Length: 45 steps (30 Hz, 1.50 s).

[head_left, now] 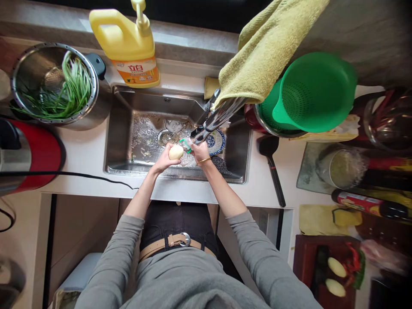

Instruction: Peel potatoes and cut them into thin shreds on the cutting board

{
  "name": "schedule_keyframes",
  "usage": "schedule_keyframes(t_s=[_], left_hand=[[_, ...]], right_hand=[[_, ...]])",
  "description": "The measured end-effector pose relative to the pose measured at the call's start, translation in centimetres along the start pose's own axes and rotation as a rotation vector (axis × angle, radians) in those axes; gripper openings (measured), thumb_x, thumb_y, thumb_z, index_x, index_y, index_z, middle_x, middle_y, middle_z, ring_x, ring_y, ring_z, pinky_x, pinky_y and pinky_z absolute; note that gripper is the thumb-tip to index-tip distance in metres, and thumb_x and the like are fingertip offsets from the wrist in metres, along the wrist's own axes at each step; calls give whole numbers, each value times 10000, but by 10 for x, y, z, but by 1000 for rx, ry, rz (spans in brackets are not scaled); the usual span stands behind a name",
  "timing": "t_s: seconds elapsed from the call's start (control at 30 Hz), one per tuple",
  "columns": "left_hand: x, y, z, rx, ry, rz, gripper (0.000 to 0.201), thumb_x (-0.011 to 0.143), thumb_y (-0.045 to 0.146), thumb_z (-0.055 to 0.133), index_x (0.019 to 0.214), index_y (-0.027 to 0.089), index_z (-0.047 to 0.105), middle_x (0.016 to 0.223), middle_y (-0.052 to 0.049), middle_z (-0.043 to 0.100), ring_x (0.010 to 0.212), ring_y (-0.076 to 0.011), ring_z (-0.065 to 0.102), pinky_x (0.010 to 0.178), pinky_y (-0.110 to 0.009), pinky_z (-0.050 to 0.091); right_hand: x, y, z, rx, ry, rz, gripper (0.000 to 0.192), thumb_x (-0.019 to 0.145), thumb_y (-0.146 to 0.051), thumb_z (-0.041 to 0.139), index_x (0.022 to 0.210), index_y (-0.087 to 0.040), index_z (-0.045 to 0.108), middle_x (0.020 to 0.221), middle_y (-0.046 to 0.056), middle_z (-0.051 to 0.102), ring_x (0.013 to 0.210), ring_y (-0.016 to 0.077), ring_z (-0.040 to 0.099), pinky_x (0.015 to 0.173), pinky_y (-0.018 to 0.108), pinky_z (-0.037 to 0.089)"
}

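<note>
Sleeves: grey, lowest in the frame, arms reaching up to the sink (122, 128).
Left hand (163, 159): fingers curled around a peeled potato (176, 152), frame centre, over the basin.
Right hand (200, 151): clenched on a green peeler (186, 144), just beside the potato.
Risk: a wet potato may slip, I judge, letting the blade nick the left fingers.

A yellow detergent bottle (128, 47), green colander (317, 92) and black spatula (272, 165) flank the sink (122, 128).
</note>
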<state>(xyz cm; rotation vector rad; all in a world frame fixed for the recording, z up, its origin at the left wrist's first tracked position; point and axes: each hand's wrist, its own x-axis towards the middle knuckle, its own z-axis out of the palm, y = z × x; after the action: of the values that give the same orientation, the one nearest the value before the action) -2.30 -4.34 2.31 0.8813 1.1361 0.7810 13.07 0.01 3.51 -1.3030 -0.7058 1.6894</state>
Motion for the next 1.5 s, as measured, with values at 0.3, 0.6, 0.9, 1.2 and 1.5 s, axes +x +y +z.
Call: schedule_keyframes(t_s=[0.3,0.6,0.9,1.2,1.5], left_hand=[[0,-1,-3,147,74,45,547,486,239,791,899,194,435,908,17,479,798,-109,524,673,-208,413],[6,8,2,-510,-65,-151,460,652,476,712,950,191,511,852,-27,567,664,-99,533,678,-284,504],[52,-3,53,-875,89,-265,278,804,432,604,880,169,555,811,-39,604,741,-121,602,818,-315,522],[49,-22,52,-959,193,-435,350,791,531,577,844,189,524,782,-48,615,877,-201,647,834,-422,518],[21,-15,32,-1074,209,-389,518,845,652,335,812,181,546,725,-55,604,846,-197,641,817,-439,505]], right_hand=[[10,12,-2,-19,-22,30,320,596,-384,742,753,-207,526,766,3,641,764,158,627,673,292,533],[47,24,-34,-369,219,-129,257,545,-261,743,640,-199,512,680,6,628,773,168,605,769,310,496],[69,-22,-90,51,611,-153,299,747,-434,585,657,-221,395,569,-64,507,571,99,560,557,226,485],[113,-61,-99,195,719,-212,318,814,-471,548,695,-230,378,594,-68,474,562,93,560,556,238,522],[91,-29,-79,-90,804,-237,283,834,-474,453,781,-201,507,664,-27,573,587,108,575,504,218,468]])
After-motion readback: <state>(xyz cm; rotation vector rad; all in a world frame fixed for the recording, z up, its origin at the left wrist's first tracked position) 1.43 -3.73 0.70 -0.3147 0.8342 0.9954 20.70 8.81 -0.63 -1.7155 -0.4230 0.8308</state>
